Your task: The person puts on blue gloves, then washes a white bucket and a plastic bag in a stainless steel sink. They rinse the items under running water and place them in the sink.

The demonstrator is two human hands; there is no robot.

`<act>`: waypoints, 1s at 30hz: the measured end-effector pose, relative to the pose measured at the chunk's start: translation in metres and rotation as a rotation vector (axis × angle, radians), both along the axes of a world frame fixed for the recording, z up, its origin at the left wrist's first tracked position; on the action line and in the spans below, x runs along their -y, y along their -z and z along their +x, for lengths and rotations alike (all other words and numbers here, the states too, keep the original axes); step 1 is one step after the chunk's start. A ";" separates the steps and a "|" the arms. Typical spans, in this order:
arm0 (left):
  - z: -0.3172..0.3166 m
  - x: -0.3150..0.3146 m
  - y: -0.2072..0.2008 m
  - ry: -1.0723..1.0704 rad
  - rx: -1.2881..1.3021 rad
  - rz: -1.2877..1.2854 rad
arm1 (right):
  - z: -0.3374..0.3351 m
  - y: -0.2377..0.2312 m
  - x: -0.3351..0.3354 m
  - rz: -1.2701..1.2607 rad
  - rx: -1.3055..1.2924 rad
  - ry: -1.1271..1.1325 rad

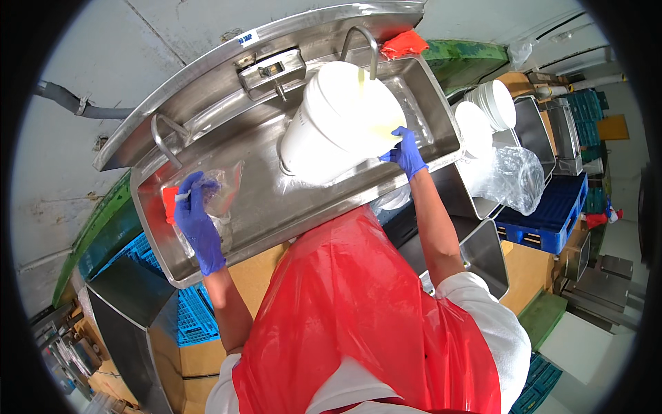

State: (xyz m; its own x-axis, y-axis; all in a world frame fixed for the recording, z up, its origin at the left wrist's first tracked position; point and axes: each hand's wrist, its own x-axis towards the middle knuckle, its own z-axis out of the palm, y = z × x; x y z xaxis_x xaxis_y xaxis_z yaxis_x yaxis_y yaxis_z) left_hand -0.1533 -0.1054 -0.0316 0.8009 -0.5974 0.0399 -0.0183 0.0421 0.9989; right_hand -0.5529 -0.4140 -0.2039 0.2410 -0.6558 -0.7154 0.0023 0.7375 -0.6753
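Note:
A large white bucket (310, 131) lies tilted in the long stainless steel sink (252, 165), its mouth towards the right and under a curved faucet (373, 52). My right hand (408, 153), in a blue glove, grips the bucket's rim. At the sink's left end, my gloved left hand (197, 224) has its fingers curled beside a crumpled clear plastic bag (224, 190). A small whitish piece shows at those fingers, but what they hold is unclear. Partly behind this hand is a red item (169, 201) at the sink wall.
A second curved faucet (160, 138) rises at the sink's back left. A red cloth (405, 44) lies on the back right corner. Stacked white buckets (498, 103), a clear plastic bag (517, 181) and a blue pallet (552, 210) stand right. A blue crate (196, 314) sits below left.

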 end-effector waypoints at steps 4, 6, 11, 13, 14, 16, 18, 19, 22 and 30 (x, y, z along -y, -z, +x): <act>0.005 -0.025 0.002 -0.020 0.025 0.013 | 0.040 -0.021 -0.069 -0.156 -0.034 0.069; 0.013 -0.040 0.000 -0.040 0.061 0.039 | 0.042 -0.018 -0.090 -0.373 0.100 0.153; 0.037 -0.078 0.010 -0.171 0.132 0.017 | 0.060 -0.077 -0.106 -0.735 -0.012 0.151; 0.043 -0.089 0.011 -0.181 0.154 0.008 | 0.068 -0.074 -0.109 -0.818 -0.050 0.141; 0.045 -0.094 0.011 -0.185 0.164 0.005 | 0.067 -0.075 -0.111 -0.771 -0.015 0.118; 0.050 -0.107 0.008 -0.146 0.100 0.005 | 0.073 -0.084 -0.120 -0.677 0.072 0.134; 0.055 -0.120 0.007 -0.131 0.071 0.009 | 0.081 -0.099 -0.126 -0.611 0.109 0.143; 0.059 -0.127 0.008 -0.137 0.073 0.010 | 0.091 -0.114 -0.133 -0.681 0.064 0.122; 0.068 -0.144 0.016 -0.165 0.034 -0.029 | 0.109 -0.136 -0.156 -0.884 -0.084 -0.019; 0.075 -0.182 0.036 -0.201 -0.029 -0.034 | 0.189 -0.183 -0.217 -1.582 -0.941 -0.583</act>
State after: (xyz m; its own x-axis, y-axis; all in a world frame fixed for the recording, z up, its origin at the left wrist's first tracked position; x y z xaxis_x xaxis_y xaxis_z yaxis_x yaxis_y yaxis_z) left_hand -0.0783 0.0766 -0.0673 0.9049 -0.4243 0.0330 -0.0015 0.0744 0.9972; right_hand -0.3638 -0.1967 -0.0210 0.5867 -0.7324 0.3456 -0.6874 -0.6760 -0.2656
